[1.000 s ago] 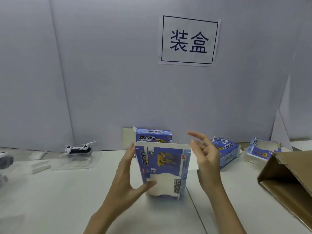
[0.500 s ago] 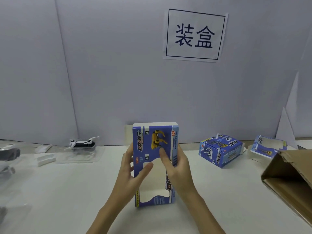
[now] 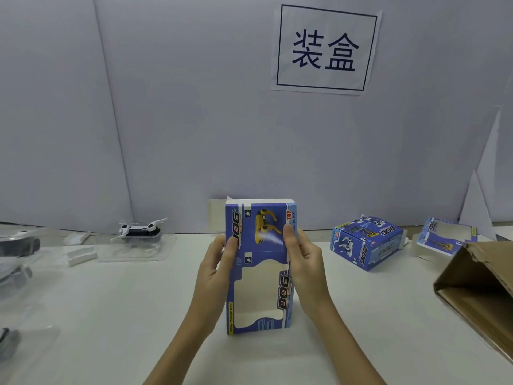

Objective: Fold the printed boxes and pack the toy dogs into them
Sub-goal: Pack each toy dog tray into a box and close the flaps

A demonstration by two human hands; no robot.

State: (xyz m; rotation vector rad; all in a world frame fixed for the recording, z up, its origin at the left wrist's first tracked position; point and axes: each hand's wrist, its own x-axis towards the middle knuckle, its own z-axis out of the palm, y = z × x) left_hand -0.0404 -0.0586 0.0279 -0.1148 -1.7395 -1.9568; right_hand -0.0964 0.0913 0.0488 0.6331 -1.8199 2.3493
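Observation:
A flattened blue printed box (image 3: pixel 259 262) with a yellow dog picture and a cut-out window stands upright in front of me. My left hand (image 3: pixel 215 269) grips its left edge, thumb on the printed face. My right hand (image 3: pixel 306 262) grips its right edge, thumb pressed near the dog picture. A white and black toy dog (image 3: pixel 140 230) lies in a clear plastic tray at the back left. A folded blue box (image 3: pixel 366 245) rests on the table to the right.
Another blue windowed box (image 3: pixel 444 237) lies at the far right, beside an open brown carton (image 3: pixel 480 290). Clear plastic trays (image 3: pixel 16 270) and small white pieces (image 3: pixel 82 254) sit along the left. A grey backdrop with a paper sign (image 3: pixel 326 50) closes the far side.
The box was loosely shaped between my open hands; it has since been pressed flat and turned face towards me, and both hands now grip its side edges.

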